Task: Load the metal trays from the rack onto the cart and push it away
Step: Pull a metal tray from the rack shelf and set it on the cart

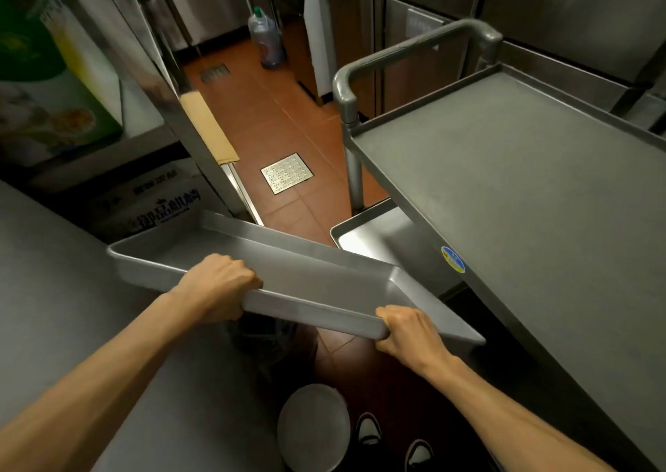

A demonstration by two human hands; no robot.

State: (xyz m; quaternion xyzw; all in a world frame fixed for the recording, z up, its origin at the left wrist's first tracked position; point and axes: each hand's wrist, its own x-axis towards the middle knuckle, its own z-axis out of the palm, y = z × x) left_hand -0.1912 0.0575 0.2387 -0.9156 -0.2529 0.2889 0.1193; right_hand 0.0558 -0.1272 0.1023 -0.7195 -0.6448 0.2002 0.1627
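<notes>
A: Item one, tray (310,277). Where is it held?

B: It is gripped along its near rim, clear of any surface, between the counter (72,309) and the cart (522,190). Its right end is tilted down toward the cart's lower shelf.

A: Grip state?

B: Left hand (220,288): fingers curled over the rim, clenched on the tray. Right hand (407,334): likewise wrapped round the rim near the right corner.

A: Item two?

B: A second tray (364,237) is seen lying on the cart's lower shelf, partly covered by the top shelf.

A: Other entries?

B: Floor drain (286,173) on red tiles; bottle (265,39) standing on the floor farther off; printed box (158,205) under the counter; round lid (313,421) beside two shoes (367,428).
</notes>
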